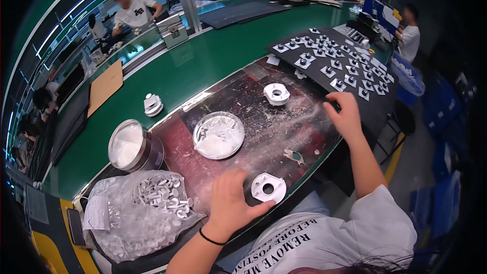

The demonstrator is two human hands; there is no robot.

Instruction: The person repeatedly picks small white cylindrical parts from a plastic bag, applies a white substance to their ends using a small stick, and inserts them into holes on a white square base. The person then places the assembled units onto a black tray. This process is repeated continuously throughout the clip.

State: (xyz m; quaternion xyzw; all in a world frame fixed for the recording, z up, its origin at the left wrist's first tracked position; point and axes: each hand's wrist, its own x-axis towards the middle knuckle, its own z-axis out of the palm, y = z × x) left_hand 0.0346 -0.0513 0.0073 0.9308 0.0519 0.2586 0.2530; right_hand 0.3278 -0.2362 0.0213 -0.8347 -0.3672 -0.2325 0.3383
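My left hand (229,200) is over the near edge of the work board, its thumb stretched apart from the other fingers. The thumb reaches along the lower edge of a flat white plastic part with a round hole (257,191); whether it touches cannot be told. My right hand (347,116) is raised at the right edge of the board, finger and thumb curled together around a small dark spot I cannot make out. A thicker white ring-shaped part (276,102) sits farther back on the board. Left of it, a round foil-like dish (234,122) holds a white mass.
At left are an open tin (152,152) with white contents and a clear bag (127,238) of white mushroom-shaped pieces. Another white part (152,105) stands on the green table (203,61). Many black pieces on white squares cover a dark board (314,78). Other people work farther off.
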